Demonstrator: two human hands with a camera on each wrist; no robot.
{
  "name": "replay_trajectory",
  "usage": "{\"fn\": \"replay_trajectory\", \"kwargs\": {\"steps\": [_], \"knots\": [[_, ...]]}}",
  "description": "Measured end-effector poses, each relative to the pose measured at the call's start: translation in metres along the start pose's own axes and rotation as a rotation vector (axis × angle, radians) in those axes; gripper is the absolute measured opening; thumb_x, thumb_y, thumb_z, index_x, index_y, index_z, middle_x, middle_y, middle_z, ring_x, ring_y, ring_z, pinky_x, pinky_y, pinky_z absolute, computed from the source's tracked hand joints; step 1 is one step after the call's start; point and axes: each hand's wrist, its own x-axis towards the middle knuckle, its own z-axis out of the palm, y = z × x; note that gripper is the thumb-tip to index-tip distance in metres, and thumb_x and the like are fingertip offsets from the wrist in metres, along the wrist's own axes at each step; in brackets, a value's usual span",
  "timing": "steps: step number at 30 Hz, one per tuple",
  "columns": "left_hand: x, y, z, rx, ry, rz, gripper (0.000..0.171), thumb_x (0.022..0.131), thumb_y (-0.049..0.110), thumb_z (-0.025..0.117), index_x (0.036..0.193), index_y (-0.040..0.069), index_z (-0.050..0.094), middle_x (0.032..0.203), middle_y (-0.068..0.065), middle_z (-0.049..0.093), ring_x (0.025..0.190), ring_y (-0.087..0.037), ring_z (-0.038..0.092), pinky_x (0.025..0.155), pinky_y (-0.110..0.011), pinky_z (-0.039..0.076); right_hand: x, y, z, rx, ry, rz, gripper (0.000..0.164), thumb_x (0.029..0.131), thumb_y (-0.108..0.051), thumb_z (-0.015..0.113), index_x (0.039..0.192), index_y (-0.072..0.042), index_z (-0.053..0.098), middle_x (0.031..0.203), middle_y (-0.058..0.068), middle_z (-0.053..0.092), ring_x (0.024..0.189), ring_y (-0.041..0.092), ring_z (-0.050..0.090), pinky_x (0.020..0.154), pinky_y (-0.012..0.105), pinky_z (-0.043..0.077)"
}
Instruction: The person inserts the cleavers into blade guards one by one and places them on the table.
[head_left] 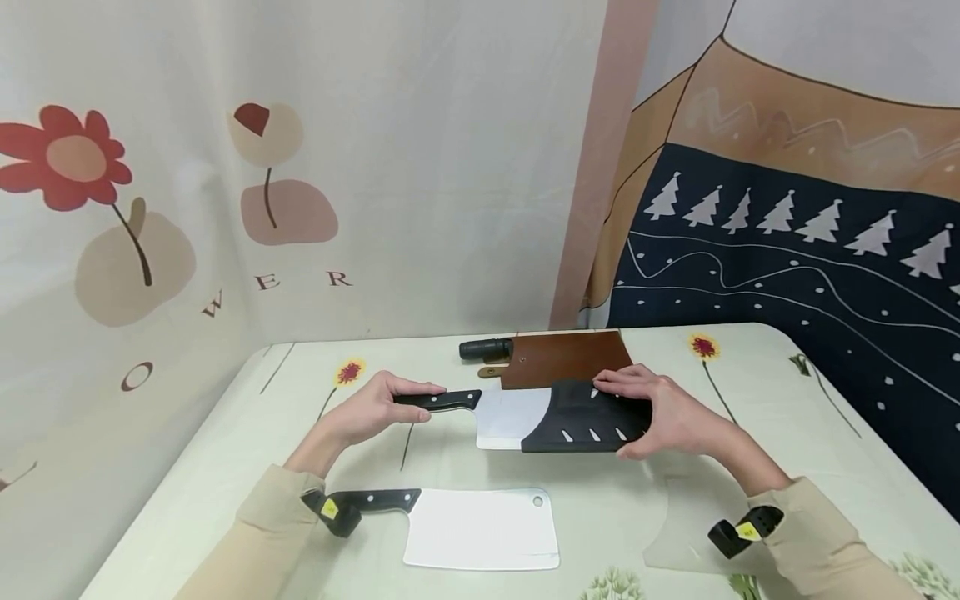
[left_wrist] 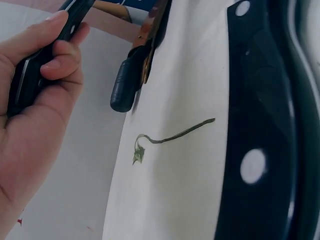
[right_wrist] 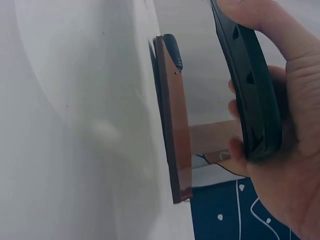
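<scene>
My left hand (head_left: 367,412) grips the black riveted handle of a cleaver (head_left: 508,419), raised a little above the table. A black blade guard (head_left: 573,423) with slots covers the outer part of its blade, while a strip of bare steel shows near the handle. The guard's far end is held by my right hand (head_left: 675,414), thumb below and fingers above. In the left wrist view, fingers curl round the handle (left_wrist: 32,75). The right wrist view shows the guard (right_wrist: 252,90) between thumb and fingers.
A second cleaver (head_left: 480,529) lies bare in front, its handle partly behind my left wrist camera. At the back lies a brown leather sheath (head_left: 558,354) with a black handle (head_left: 483,349) sticking out. A clear plastic sheet-like piece (head_left: 675,525) lies beneath my right forearm.
</scene>
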Motion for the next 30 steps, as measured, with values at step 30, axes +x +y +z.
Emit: {"fn": "replay_trajectory", "kwargs": {"steps": [30], "knots": [[0.008,0.006,0.021,-0.041,0.072,-0.008,0.040,0.091,0.006,0.075,0.131,0.002,0.070,0.122,-0.014,0.072,0.103,-0.020,0.062,0.087,-0.028,0.048,0.005,-0.006,0.003,-0.003,0.032,-0.008,0.085,0.063,-0.028,0.096,0.140,-0.006,0.064,0.143,0.009,0.059,0.129,0.032,0.047,0.099,0.052,0.047]]}}
